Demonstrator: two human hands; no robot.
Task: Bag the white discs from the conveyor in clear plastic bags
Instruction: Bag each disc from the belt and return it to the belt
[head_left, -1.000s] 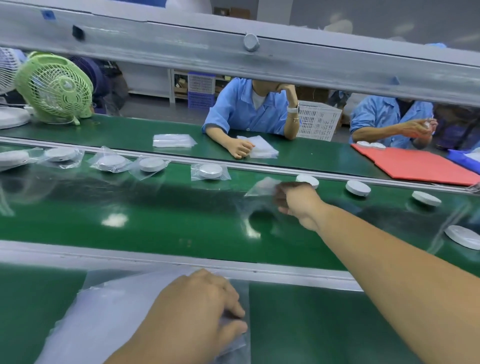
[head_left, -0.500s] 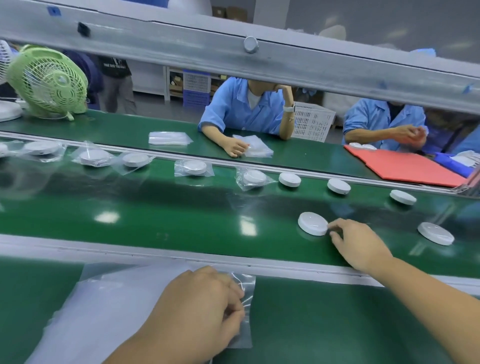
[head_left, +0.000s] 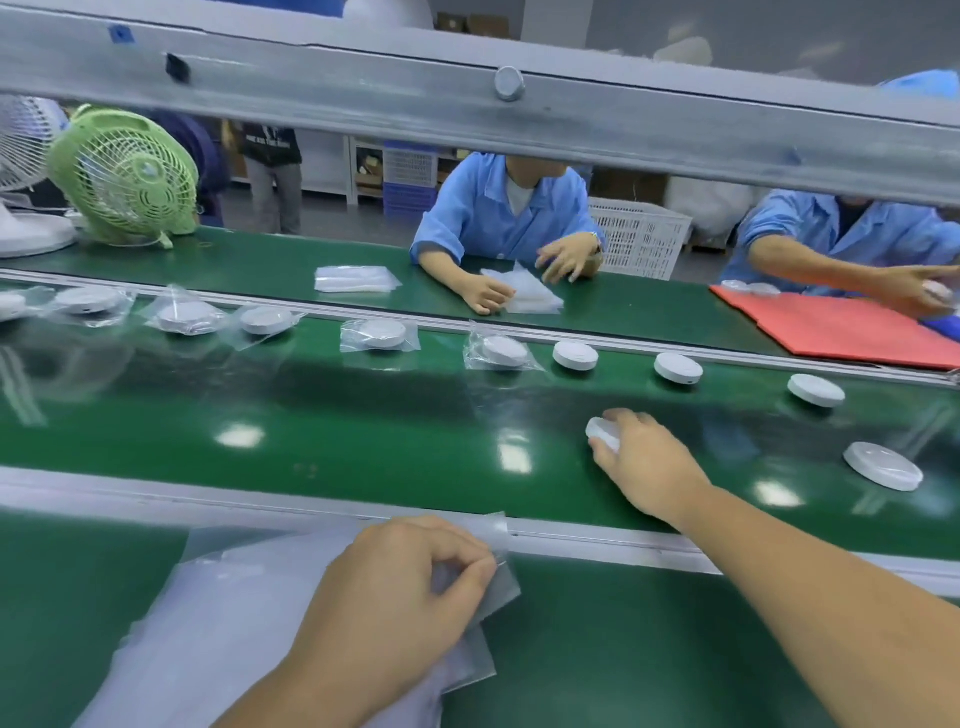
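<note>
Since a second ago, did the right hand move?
Yes. The right hand has come back from the far rail toward the near rail, and now grips a white disc mid-belt.

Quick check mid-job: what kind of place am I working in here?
Most likely a factory packing line. A green conveyor belt carries bare white discs and bagged discs, workers in blue smocks work across it, and a stack of clear bags lies under the left hand.
</note>
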